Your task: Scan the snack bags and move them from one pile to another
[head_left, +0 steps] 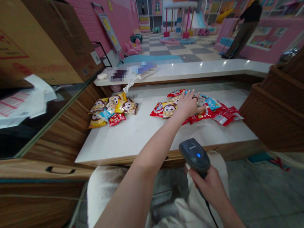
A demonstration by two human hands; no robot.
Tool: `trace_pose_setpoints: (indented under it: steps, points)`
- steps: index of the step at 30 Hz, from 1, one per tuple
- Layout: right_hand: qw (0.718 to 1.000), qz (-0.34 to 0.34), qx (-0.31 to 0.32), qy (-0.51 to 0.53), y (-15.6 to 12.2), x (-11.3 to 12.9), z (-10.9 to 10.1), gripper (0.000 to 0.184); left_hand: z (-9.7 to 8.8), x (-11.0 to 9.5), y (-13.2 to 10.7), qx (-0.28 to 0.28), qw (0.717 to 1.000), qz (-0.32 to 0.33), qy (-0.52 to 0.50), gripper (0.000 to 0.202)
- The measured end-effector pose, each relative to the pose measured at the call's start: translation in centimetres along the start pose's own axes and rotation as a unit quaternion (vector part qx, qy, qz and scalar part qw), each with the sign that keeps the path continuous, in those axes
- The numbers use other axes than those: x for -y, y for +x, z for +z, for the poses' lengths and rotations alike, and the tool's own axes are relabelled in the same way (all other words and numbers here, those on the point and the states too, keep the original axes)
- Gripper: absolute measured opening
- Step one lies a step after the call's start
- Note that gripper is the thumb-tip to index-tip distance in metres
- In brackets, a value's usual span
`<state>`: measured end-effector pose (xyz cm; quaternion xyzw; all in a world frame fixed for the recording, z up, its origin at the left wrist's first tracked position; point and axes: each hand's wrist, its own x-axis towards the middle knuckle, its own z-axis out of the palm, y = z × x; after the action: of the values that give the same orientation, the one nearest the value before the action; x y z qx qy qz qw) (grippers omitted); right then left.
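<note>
My left hand [188, 104] reaches across the white desk [133, 142] and lies with spread fingers on a pile of red and yellow snack packets [169, 109]. Part of the pile is hidden beneath it. Low over my lap, my right hand [209, 182] is closed around the handle of a dark barcode scanner [195, 155]. A blue light glows on the scanner's top, and a black cable runs down from it. On the desk's left side sits a second group of yellow, red and blue snack packets [113, 109], apart from both hands.
A raised white ledge [190, 70] runs along the desk's back, bearing a white cable [130, 83] and blurred items. Cardboard boxes [58, 37] and papers [21, 104] stand at left. Brown wicker baskets [276, 114] border the right. A person [248, 27] stands in the play area beyond.
</note>
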<state>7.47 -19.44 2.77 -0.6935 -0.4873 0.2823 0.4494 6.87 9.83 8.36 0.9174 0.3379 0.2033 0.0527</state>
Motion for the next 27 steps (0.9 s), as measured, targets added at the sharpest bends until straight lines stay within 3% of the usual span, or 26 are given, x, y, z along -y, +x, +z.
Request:
trace_pose_setpoints:
  steps: [4,8,11,15,20,27]
  points:
    - [0.999,-0.009,0.034,0.016,0.1,0.7,0.5,0.035,-1.7,1.0,-2.4,-0.08,0.995,0.008,-0.052,0.067]
    - [0.999,-0.004,0.051,0.017,0.0,1.3,1.5,0.032,-3.2,5.1,-7.7,-0.149,0.982,-0.026,-0.115,0.058]
    - [0.997,0.003,0.077,0.023,-0.2,1.6,2.5,0.033,-4.0,9.9,-12.3,-0.165,0.974,-0.126,-0.09,0.062]
    - [0.994,-0.013,0.106,0.03,-0.2,1.6,3.5,0.035,-4.9,16.3,-16.5,-0.118,0.943,-0.307,0.058,0.077]
    - [0.994,-0.017,0.105,0.02,-0.3,1.4,4.0,0.036,-5.1,20.8,-17.2,-0.069,0.908,-0.391,0.137,0.093]
    - [0.995,-0.01,0.099,0.005,-0.4,1.6,4.0,0.036,-4.0,21.9,-16.8,-0.061,0.91,-0.391,0.119,0.079]
